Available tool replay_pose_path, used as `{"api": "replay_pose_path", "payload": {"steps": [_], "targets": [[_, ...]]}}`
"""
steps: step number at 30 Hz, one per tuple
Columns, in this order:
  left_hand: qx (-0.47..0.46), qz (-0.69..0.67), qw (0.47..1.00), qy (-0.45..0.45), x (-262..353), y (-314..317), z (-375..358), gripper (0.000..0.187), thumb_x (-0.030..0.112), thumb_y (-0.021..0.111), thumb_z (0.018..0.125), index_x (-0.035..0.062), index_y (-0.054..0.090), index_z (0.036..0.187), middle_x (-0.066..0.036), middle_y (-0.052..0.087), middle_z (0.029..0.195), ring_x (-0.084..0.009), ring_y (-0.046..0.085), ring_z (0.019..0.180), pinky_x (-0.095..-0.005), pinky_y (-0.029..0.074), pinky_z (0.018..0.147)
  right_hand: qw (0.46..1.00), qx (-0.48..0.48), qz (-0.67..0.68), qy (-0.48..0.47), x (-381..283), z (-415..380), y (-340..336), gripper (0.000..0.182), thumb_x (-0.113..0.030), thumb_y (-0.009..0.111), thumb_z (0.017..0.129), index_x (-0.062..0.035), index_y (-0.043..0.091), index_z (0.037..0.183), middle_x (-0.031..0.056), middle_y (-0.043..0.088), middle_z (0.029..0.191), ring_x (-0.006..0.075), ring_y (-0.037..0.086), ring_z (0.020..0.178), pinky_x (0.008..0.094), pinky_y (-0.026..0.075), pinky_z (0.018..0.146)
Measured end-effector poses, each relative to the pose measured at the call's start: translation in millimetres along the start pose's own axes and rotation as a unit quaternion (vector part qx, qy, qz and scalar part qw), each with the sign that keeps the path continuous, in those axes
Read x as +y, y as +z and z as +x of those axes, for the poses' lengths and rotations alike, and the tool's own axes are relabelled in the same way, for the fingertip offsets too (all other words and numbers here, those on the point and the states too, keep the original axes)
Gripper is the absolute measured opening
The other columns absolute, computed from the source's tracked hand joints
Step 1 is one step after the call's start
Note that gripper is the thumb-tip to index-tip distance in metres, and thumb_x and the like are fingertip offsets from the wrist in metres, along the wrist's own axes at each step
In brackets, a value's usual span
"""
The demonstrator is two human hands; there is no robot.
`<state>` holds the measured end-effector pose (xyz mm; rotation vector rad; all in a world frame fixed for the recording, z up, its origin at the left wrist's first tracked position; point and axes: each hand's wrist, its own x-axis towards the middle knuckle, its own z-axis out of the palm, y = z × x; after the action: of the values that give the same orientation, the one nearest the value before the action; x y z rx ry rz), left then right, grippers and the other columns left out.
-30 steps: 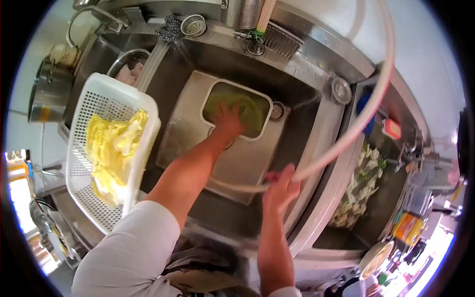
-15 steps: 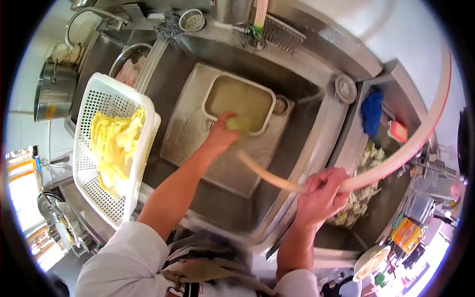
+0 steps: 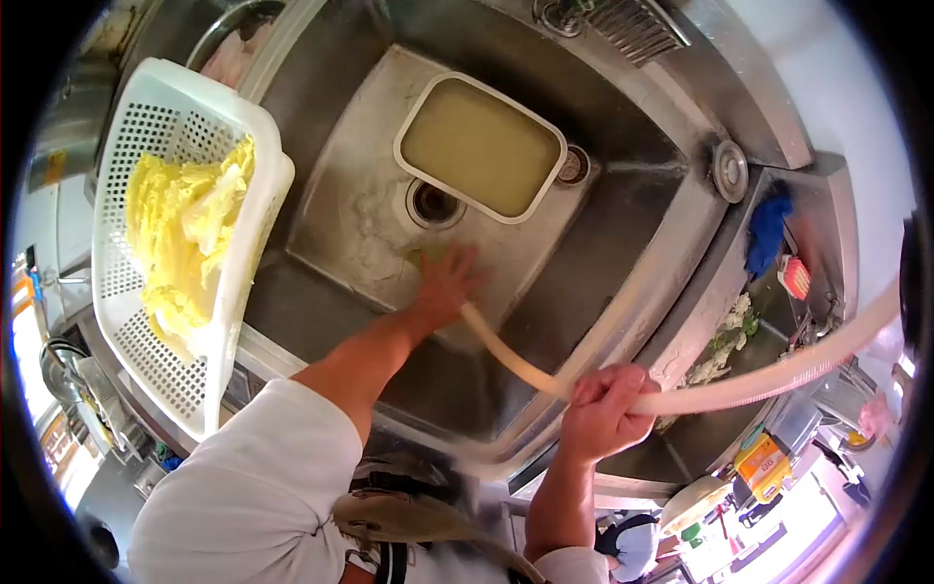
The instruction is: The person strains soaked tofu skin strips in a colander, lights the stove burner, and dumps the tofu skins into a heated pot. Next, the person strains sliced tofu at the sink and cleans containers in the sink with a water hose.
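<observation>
My left hand (image 3: pixel 445 284) reaches down into the steel sink (image 3: pixel 623 253), fingers spread on the sink floor just below the drain hole (image 3: pixel 435 202), with a small green scrap under the fingers. My right hand (image 3: pixel 605 406) is closed around a pale hose (image 3: pixel 739 389), whose end runs across the sink to my left hand. A white rectangular tub (image 3: pixel 481 148) full of cloudy greenish water stands at the back of the sink.
A white perforated basket (image 3: pixel 136 321) holding yellow cabbage leaves (image 3: pixel 185 243) leans on the sink's left edge. A second basin to the right holds chopped vegetables (image 3: pixel 722 341). A blue cloth (image 3: pixel 768 234) and a round plug (image 3: pixel 730 170) lie on the divider.
My left hand left the tub and dropped to the sink floor near the drain. My right hand, gripping the hose, drew closer to me. The camera tilted downward.
</observation>
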<state>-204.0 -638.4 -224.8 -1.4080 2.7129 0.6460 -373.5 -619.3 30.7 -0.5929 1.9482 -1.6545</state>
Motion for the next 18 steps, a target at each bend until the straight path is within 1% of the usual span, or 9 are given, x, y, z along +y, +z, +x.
{"api": "replay_pose_path", "payload": {"steps": [1,3,6,9,10,12,15,17,18], "targets": [[-0.048,-0.01,0.998,0.029,-5.6,9.7,-3.3,0.047,0.037,0.055,0.082,0.0209,0.051,0.126,-0.011,0.046,0.129,-0.0387,0.037,0.124,-0.0657,0.033,0.09,1.0,0.009,-0.01,-0.006,2.2,-4.0,-3.5,0.025,-0.008,0.045,0.094,-0.0036,0.041,0.07,0.0063,0.044,0.056,0.0101,0.039,0.04,0.0236,0.033,0.035],[-0.141,-0.024,0.986,0.09,-22.2,21.8,0.2,0.038,0.032,0.056,0.08,0.0175,0.059,0.114,-0.01,0.056,0.115,-0.0354,0.049,0.113,-0.0593,0.04,0.083,0.999,-0.026,-0.011,-0.036,14.1,-8.9,-13.8,0.022,-0.008,0.046,0.094,-0.0031,0.041,0.073,0.0088,0.046,0.061,0.0104,0.039,0.041,0.0237,0.032,0.034],[-0.202,0.007,0.976,0.083,-17.9,27.1,20.7,0.035,0.035,0.064,0.074,0.0181,0.062,0.104,-0.006,0.057,0.104,-0.0282,0.051,0.105,-0.0504,0.037,0.083,0.999,-0.041,-0.018,-0.028,23.0,-16.8,-16.9,0.021,-0.009,0.046,0.095,-0.0034,0.041,0.075,0.0092,0.047,0.063,0.0106,0.04,0.041,0.0237,0.034,0.034],[-0.206,-0.076,0.975,0.039,-21.5,21.9,35.6,0.038,0.028,0.066,0.071,0.0155,0.062,0.107,-0.012,0.054,0.111,-0.0318,0.048,0.11,-0.0519,0.036,0.088,0.999,-0.031,-0.007,-0.03,21.2,-19.4,-9.7,0.021,-0.009,0.046,0.095,-0.0032,0.042,0.075,0.0085,0.047,0.063,0.0101,0.039,0.041,0.0237,0.035,0.035],[-0.154,-0.121,0.98,0.024,-25.2,14.1,34.8,0.04,0.027,0.067,0.071,0.0152,0.062,0.109,-0.013,0.052,0.114,-0.0328,0.047,0.111,-0.0531,0.035,0.089,0.998,-0.036,-0.015,-0.041,21.0,-20.3,-12.3,0.02,-0.008,0.046,0.095,-0.0029,0.044,0.076,0.0081,0.047,0.063,0.0097,0.039,0.041,0.0235,0.034,0.035],[-0.051,-0.212,0.976,-0.001,-30.3,-3.3,28.1,0.044,0.026,0.068,0.07,0.0146,0.06,0.112,-0.016,0.049,0.12,-0.0348,0.044,0.114,-0.0554,0.034,0.091,1.0,-0.009,-0.013,-0.013,14.7,-20.7,-11.5,0.02,-0.008,0.047,0.095,-0.0031,0.044,0.076,0.0074,0.046,0.062,0.0099,0.039,0.041,0.0234,0.034,0.035],[0.094,-0.011,0.986,-0.136,-18.0,-37.1,15.0,0.051,0.025,0.068,0.069,0.0141,0.057,0.118,-0.019,0.045,0.122,-0.0376,0.041,0.116,-0.0577,0.031,0.094,1.0,-0.002,-0.017,-0.02,7.9,-16.9,-14.6,0.022,-0.009,0.047,0.095,-0.0036,0.045,0.074,0.0059,0.045,0.06,0.0098,0.04,0.042,0.0229,0.034,0.037],[0.193,0.018,0.95,-0.243,-17.8,-18.8,14.6,0.042,0.026,0.068,0.067,0.0141,0.058,0.106,-0.015,0.049,0.11,-0.0347,0.043,0.11,-0.0565,0.035,0.086,0.999,0.021,-0.026,-0.027,6.5,-13.3,-7.7,0.025,-0.011,0.045,0.096,-0.0041,0.046,0.072,0.0039,0.044,0.054,0.0088,0.039,0.042,0.0222,0.033,0.038],[0.194,0.009,0.946,-0.26,-20.3,-6.0,13.2,0.039,0.025,0.068,0.067,0.0135,0.058,0.102,-0.014,0.05,0.106,-0.0338,0.044,0.107,-0.056,0.036,0.083,0.999,0.019,-0.033,-0.033,10.0,-11.8,-6.0,0.025,-0.011,0.045,0.096,-0.0041,0.045,0.072,0.0038,0.044,0.054,0.0089,0.039,0.042,0.0222,0.033,0.038]]}}
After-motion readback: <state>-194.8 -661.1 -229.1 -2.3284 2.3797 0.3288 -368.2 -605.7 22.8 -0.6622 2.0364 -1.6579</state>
